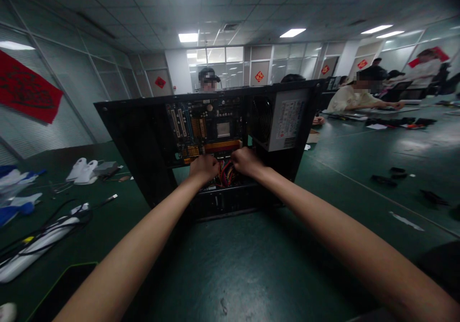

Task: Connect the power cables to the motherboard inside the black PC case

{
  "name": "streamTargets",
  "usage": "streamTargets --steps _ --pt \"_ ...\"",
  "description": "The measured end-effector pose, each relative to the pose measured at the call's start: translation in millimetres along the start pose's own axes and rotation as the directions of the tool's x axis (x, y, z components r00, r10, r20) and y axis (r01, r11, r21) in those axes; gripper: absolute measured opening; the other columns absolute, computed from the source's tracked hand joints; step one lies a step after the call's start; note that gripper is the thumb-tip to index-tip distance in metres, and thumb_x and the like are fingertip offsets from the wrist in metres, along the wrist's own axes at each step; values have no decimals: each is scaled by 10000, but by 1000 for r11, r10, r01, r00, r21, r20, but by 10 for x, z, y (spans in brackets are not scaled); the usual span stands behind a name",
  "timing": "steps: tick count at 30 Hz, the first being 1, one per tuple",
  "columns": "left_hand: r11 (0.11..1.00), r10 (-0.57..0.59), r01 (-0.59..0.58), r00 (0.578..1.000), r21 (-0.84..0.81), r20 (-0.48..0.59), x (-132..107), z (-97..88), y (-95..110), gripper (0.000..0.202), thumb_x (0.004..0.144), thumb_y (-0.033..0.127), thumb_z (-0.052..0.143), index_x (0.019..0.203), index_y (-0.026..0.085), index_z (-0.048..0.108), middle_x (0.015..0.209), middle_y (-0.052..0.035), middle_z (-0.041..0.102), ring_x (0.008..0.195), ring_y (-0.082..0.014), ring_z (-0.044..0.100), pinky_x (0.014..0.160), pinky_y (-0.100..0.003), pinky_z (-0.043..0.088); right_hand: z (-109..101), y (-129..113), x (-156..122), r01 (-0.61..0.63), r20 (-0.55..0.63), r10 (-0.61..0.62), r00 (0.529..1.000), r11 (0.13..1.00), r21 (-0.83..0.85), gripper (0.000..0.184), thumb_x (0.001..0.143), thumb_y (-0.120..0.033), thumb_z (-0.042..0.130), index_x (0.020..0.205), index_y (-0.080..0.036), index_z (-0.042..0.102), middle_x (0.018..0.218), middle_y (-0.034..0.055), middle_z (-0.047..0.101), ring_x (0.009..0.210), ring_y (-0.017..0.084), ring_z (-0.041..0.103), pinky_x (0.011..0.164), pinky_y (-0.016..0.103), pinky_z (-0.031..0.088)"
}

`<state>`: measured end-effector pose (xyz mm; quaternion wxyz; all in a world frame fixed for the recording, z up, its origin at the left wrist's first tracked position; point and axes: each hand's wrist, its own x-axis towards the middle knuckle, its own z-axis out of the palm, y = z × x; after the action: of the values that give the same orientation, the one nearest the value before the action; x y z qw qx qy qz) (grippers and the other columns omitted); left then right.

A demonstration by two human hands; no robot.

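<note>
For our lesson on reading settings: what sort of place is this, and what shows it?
Probably an office-like workroom for computer hardware: an open computer case stands on a green table, with glass partitions along the walls.

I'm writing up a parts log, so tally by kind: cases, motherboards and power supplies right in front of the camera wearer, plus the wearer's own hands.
Computer case: 1
Motherboard: 1
Power supply: 1
Hands: 2 (left hand, right hand)
Total: 5
</note>
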<state>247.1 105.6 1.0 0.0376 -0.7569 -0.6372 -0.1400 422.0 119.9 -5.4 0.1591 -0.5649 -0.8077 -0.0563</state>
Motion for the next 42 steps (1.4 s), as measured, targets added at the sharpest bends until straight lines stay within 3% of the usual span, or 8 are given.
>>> streamTargets --steps 28,33,42 --pt "996 89 -88 996 -26 29 -39 -23 -6 372 945 337 425 1019 224 772 1037 -109 755 985 -270 707 849 -343 538 17 -8 -18 -39 2 39 999 999 35 294 902 -169 509 1035 -167 772 1054 144 758 951 239 708 758 266 474" --pt "996 86 -86 996 5 30 -31 -18 0 478 1003 388 328 1047 200 765 1077 -140 747 1006 -282 704 863 -366 534 -13 -32 -31 -41 21 40 999 999 35 308 923 -186 493 1055 -156 769 1071 155 754 967 242 706 777 270 480" --pt "996 75 -77 996 45 38 3 -4 -17 457 1010 416 342 1087 218 746 1089 -133 744 1032 -288 700 863 -369 530 4 -18 -21 -32 -2 32 999 998 52 300 913 -181 518 1074 -160 770 1067 150 758 964 240 713 790 268 488"
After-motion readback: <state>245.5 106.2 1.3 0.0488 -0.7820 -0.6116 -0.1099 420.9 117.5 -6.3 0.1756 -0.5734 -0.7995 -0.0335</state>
